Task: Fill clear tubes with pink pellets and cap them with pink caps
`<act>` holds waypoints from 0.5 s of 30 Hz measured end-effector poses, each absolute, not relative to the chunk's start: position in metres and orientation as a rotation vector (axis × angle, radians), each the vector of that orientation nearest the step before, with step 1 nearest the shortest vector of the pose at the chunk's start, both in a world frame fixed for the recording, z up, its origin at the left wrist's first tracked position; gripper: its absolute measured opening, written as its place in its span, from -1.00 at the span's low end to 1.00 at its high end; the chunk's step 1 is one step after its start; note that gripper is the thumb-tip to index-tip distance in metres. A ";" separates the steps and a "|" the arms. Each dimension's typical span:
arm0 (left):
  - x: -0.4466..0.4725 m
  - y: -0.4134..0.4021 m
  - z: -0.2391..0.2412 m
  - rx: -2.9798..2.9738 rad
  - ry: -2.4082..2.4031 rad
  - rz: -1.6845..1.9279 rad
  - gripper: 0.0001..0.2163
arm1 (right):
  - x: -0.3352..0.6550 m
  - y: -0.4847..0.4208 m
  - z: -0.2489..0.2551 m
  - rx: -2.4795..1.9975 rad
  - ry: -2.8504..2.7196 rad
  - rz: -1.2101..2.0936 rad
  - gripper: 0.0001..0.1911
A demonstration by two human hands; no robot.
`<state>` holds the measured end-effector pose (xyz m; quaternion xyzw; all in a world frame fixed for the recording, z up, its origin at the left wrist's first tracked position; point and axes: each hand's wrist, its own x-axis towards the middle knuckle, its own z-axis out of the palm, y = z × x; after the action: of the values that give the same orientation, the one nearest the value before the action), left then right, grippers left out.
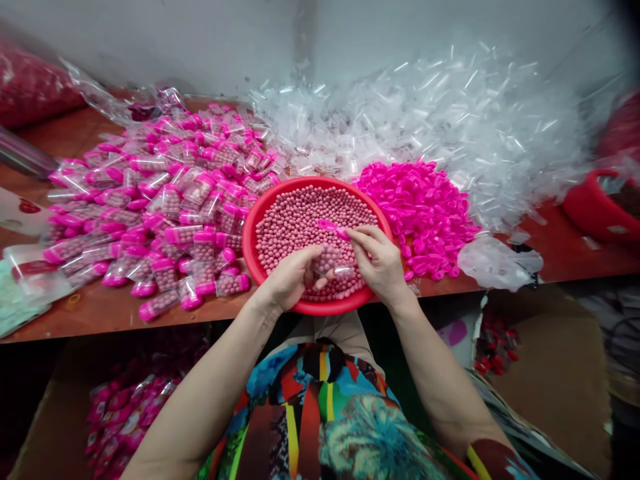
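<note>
My left hand (299,272) is closed around a clear plastic tube (330,260) with pink beads inside, held over a red basin (250,247). Between the fingertips of my right hand (376,259) is a small bright pink plastic piece (332,228), longish and narrow, a short way above the tube. Pink beads (290,220) fill the basin beneath both hands. Just right of the basin lies a heap of similar pink pieces (425,213). Part of the tube is hidden by my left fingers.
Pink-capped, bead-filled tubes (175,200) are piled at the left. Clear plastic tubes (450,120) heap up along the back wall at the right. A red container (595,207) stands at the far right. Below the table edge are cardboard boxes (555,373).
</note>
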<state>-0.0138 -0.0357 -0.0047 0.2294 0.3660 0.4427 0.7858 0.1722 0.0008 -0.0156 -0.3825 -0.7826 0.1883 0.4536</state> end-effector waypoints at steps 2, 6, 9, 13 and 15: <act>-0.013 -0.035 -0.003 0.469 0.810 0.968 -0.83 | 0.170 -0.002 -0.012 -0.959 -1.868 0.574 -0.71; -0.010 -0.036 -0.004 0.470 0.854 1.003 -0.87 | 0.164 -0.007 -0.004 -0.926 -1.908 0.744 -0.76; -0.011 -0.035 -0.006 0.496 0.861 1.030 -0.86 | 0.164 -0.005 -0.010 -0.958 -1.972 0.675 -0.75; -0.012 -0.033 -0.008 0.465 0.834 1.014 -0.83 | 0.167 0.000 -0.021 -1.032 -1.957 0.537 -0.73; -0.013 -0.033 -0.008 0.440 0.830 0.999 -0.83 | 0.167 0.001 -0.019 -1.038 -1.883 0.620 -0.74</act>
<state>-0.0129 -0.0327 -0.0079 0.2032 0.3833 0.4613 0.7740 0.1673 0.0005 -0.0190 -0.4172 -0.7570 0.2492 0.4368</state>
